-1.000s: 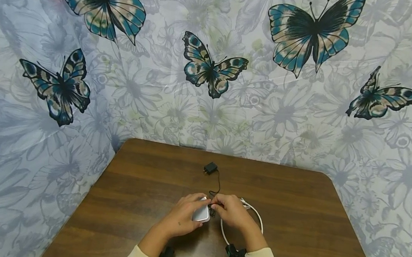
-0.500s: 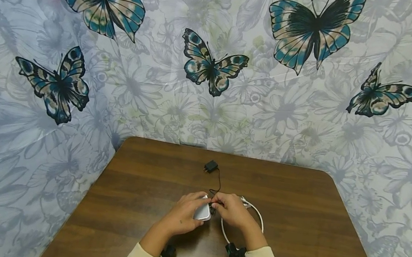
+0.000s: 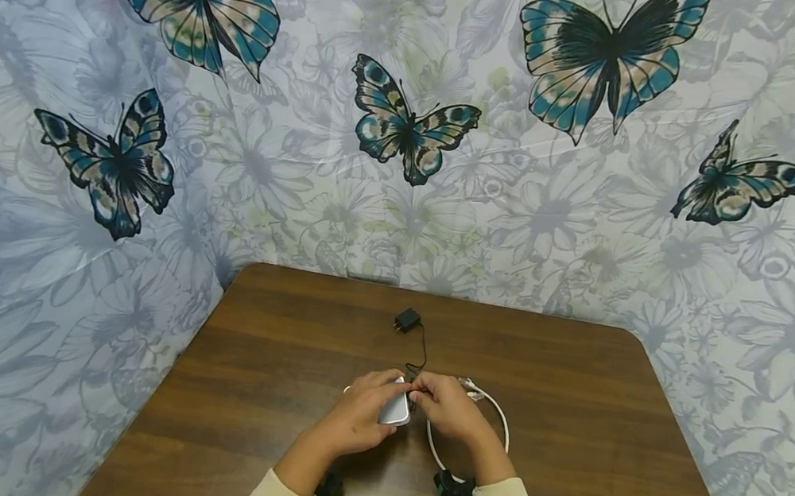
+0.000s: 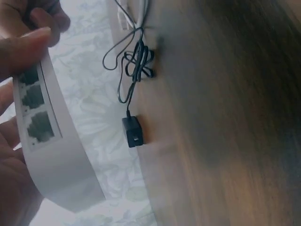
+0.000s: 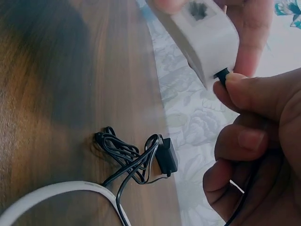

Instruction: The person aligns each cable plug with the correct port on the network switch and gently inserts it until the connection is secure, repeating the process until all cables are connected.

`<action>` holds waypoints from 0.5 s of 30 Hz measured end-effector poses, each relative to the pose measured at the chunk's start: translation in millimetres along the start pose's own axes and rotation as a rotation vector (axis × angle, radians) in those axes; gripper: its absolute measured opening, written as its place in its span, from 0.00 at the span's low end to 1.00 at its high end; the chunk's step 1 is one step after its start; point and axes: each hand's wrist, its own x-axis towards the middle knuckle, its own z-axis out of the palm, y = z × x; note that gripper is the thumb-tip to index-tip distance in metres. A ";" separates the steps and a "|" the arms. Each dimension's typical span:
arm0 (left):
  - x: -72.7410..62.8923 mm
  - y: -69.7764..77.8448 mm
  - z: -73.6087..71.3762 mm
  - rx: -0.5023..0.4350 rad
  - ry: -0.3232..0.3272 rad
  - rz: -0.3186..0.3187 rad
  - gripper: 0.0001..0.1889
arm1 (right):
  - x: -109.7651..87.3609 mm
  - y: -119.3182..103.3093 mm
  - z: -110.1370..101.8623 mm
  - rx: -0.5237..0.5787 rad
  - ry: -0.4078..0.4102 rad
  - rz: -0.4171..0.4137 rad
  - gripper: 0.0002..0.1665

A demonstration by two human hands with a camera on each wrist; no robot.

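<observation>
My left hand (image 3: 355, 418) grips a small white network switch (image 3: 394, 412) above the wooden table. In the left wrist view, several network ports (image 4: 41, 126) show along one side, some covered by my fingers. My right hand (image 3: 452, 407) pinches a black power plug (image 5: 222, 75) between thumb and index finger. The plug's tip is right at the end face of the switch, and its thin black cord (image 5: 249, 186) runs down through the right palm. The cord's other end leads to a black power adapter (image 3: 407, 320) lying farther back on the table.
A looped white cable (image 3: 498, 417) lies under and beside the right forearm, with a clear connector near its far end. A tied bundle of black cord (image 5: 124, 157) rests by the adapter. Behind the table's (image 3: 273, 340) back edge hangs a butterfly-print cloth (image 3: 400, 224).
The left hand and the network switch have shifted slightly to the right, toward the right hand. The right hand keeps its pinch on the power plug, nearly still.
</observation>
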 end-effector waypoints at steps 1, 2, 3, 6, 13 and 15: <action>0.5 -0.1 0.4 0.008 0.010 0.012 0.36 | -0.2 0.4 0.6 0.006 0.000 -0.001 0.03; 0.8 -0.3 0.7 0.014 0.014 0.018 0.36 | -0.2 0.7 1.2 0.012 0.000 -0.003 0.03; 0.8 -0.5 1.0 0.016 0.015 0.017 0.36 | -0.4 0.8 1.6 0.007 0.002 -0.005 0.03; 1.0 -1.1 1.7 0.019 0.015 0.015 0.36 | -0.2 0.7 2.2 -0.005 0.012 -0.014 0.03; -1.3 -4.2 2.0 0.017 0.018 0.000 0.38 | 0.5 1.3 5.6 0.034 0.011 -0.013 0.03; -1.3 -5.7 1.9 0.018 0.024 -0.006 0.38 | 1.0 1.7 7.7 0.045 0.024 -0.013 0.04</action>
